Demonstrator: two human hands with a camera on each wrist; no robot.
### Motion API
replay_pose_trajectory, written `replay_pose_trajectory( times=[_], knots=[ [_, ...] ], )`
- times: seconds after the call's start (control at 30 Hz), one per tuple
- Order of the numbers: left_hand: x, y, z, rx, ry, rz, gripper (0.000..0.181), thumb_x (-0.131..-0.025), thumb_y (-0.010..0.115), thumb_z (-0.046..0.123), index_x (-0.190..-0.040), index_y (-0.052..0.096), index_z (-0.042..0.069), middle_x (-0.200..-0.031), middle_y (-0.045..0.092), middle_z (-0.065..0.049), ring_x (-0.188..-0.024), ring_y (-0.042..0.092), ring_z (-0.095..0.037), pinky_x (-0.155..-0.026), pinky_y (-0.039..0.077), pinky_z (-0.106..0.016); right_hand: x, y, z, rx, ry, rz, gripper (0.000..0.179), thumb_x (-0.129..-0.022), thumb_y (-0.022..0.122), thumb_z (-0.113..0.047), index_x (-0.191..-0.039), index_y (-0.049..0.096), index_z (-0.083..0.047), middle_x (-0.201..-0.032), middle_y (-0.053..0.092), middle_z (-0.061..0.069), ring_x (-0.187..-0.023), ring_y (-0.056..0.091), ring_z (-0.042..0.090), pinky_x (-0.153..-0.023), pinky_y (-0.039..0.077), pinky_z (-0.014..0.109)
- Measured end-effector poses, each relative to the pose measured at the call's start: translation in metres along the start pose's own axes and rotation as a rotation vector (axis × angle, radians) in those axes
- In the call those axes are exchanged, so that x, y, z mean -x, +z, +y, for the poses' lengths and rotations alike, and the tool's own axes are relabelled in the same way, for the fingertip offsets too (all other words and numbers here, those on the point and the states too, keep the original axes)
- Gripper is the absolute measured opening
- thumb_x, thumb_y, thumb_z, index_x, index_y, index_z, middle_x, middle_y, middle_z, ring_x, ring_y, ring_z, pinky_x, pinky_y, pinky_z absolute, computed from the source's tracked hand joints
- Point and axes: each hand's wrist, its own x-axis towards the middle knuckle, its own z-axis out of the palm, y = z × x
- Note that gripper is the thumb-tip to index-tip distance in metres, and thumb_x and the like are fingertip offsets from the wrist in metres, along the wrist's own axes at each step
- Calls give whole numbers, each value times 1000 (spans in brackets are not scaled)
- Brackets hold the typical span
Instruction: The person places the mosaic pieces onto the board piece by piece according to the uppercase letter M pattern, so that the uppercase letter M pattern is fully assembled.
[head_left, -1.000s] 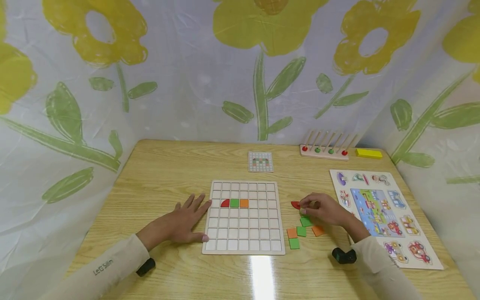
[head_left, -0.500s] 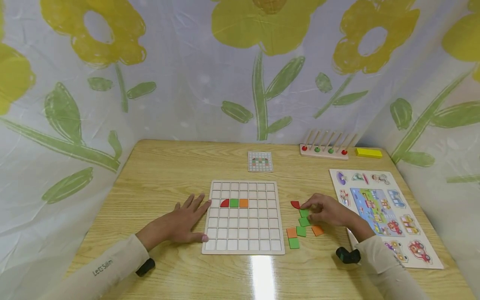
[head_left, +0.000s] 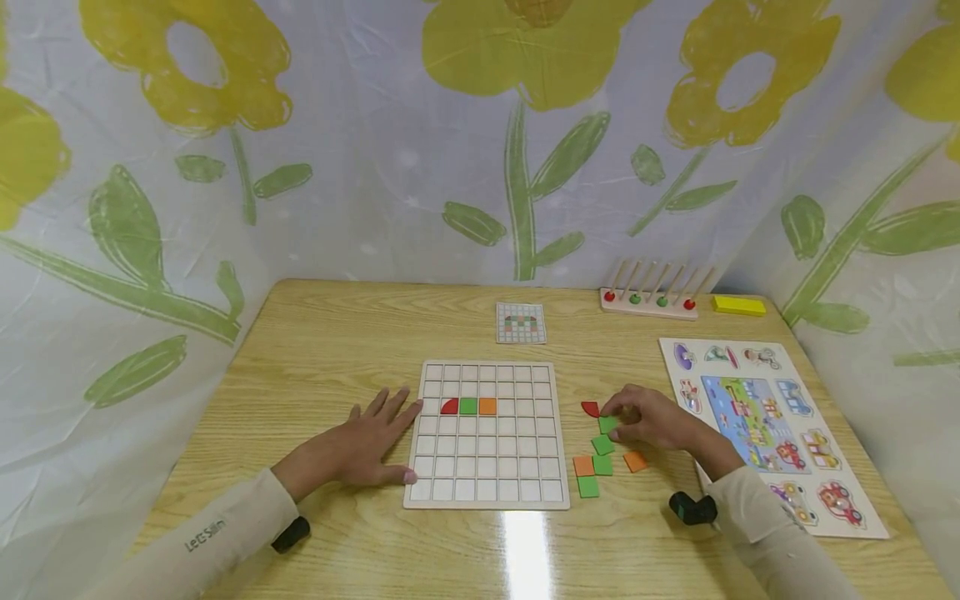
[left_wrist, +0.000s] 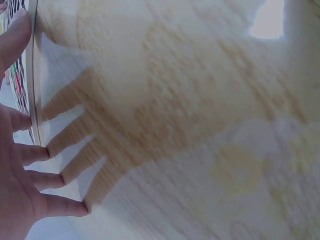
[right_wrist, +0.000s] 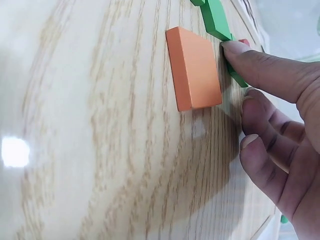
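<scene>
My left hand (head_left: pixel 367 446) lies with fingers spread at the left edge of a wooden grid board (head_left: pixel 465 503), its thumb over the lower left rim. In one row of the board sit a red quarter-circle tile (head_left: pixel 450 407), a green square (head_left: pixel 468 406) and an orange square (head_left: pixel 488 407). Right of the board, my right hand (head_left: pixel 651 421) pinches a green square tile (head_left: pixel 607 425) between thumb and index finger. A loose red quarter-circle (head_left: pixel 590 409) lies beside the index fingertip. Below the hand is an orange tile (right_wrist: pixel 200 70), large in the right wrist view.
More loose tiles lie nearer me, among them a green one (head_left: pixel 588 487) and an orange one (head_left: pixel 583 466). Behind the board is a pattern card (head_left: pixel 521 337). A peg rack (head_left: pixel 648 308), a yellow block (head_left: pixel 738 306) and a picture puzzle (head_left: pixel 825 458) stand to the right.
My right hand has left the red quarter-circle and moved slightly toward the green tiles. One green square has shifted left, toward the board. The left hand stays put.
</scene>
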Motion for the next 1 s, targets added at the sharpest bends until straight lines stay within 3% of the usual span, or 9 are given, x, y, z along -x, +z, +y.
replay_pose_trajectory(
  times=[0.2, 0.43, 0.77, 1.0],
  knots=[
    [0, -1, 0, 2, 2, 1, 104, -90, 57, 70, -162, 16, 8, -167, 9, -25, -150, 10, -53, -106, 23, -79, -2, 0, -1, 9, -24, 5, 32, -90, 76, -12, -121, 73, -6, -107, 63, 9, -89, 53, 18, -76, 46, 27],
    [0, -1, 0, 1, 9, 2, 103, -90, 58, 69, -162, 16, 7, -166, 10, -25, -150, 11, -54, -105, 24, -79, -4, 1, -2, 11, -15, 8, 27, -89, 77, -14, -115, 75, -9, -104, 62, 7, -90, 55, 18, -76, 48, 27],
    [1, -2, 2, 8, 7, 2, 103, -90, 59, 68, -161, 17, 6, -166, 10, -25, -150, 12, -55, -105, 24, -79, -9, 4, -4, -73, -32, -12, 19, -90, 77, -12, -104, 65, -8, -91, 64, 6, -77, 55, 11, -69, 48, 25],
    [0, -3, 2, 4, 5, -2, 103, -90, 59, 69, -162, 17, 7, -166, 10, -25, -150, 12, -54, -104, 25, -79, -9, 4, -7, -72, -15, -21, 16, -93, 73, -13, -106, 65, -9, -90, 64, 5, -78, 55, 11, -70, 47, 25]
  ],
)
